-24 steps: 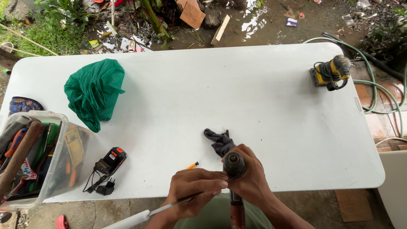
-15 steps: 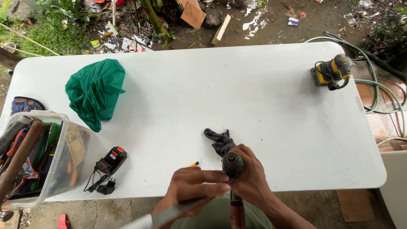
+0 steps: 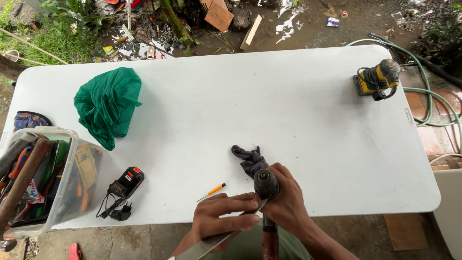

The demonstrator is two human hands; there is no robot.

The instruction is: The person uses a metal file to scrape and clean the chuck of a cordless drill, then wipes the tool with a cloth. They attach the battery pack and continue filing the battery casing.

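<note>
My right hand (image 3: 288,204) grips a tool with a dark round head (image 3: 266,184) and a reddish handle (image 3: 270,243), held upright at the near table edge. My left hand (image 3: 224,216) holds a long flat grey metal blade (image 3: 204,245) whose tip meets the tool just below its head. A dark grey rag (image 3: 249,158) lies on the white table (image 3: 269,106) just beyond my right hand. A small orange-handled screwdriver (image 3: 212,191) rests beside my left hand.
A green cloth (image 3: 108,105) lies at the left. A clear bin (image 3: 65,190) of tools stands at the near left edge, a black-and-red battery with charger (image 3: 124,185) beside it. A yellow sander (image 3: 377,78) and green hose (image 3: 428,103) sit at the far right.
My left hand has slid slightly right along the blade toward the tool's head. The right hand and tool stay in place.
</note>
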